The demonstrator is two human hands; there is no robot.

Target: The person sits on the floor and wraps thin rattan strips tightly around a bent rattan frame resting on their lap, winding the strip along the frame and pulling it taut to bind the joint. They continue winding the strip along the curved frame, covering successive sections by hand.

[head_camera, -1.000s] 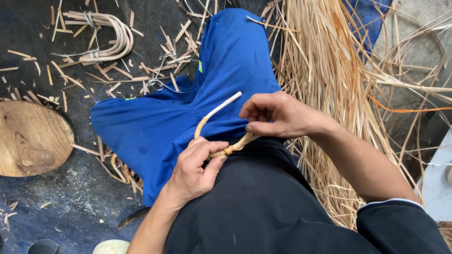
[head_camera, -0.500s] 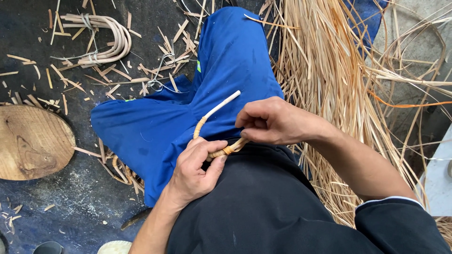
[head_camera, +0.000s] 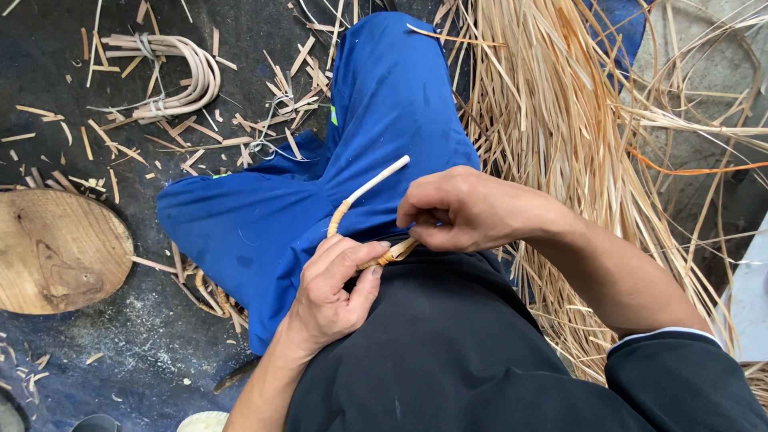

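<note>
I sit with blue trousers (head_camera: pixel 376 120) over my legs. My left hand (head_camera: pixel 336 288) grips the lower bend of a curved pale rattan cane (head_camera: pixel 364 192) held over my lap. Its free end points up and to the right. My right hand (head_camera: pixel 464 210) pinches a thin flat cane strip (head_camera: pixel 394 254) wrapped around the cane, right beside my left thumb. Both hands touch the wrapped part, which is partly hidden under my fingers.
A big heap of loose cane strips (head_camera: pixel 552 120) lies to the right. A round wooden block (head_camera: pixel 60 252) sits at the left. A tied bundle of bent canes (head_camera: pixel 164 76) lies at the upper left. Short offcuts litter the dark floor (head_camera: pixel 120 360).
My right hand has slid a little down and left along the cane toward my left hand. The cane stays in much the same pose.
</note>
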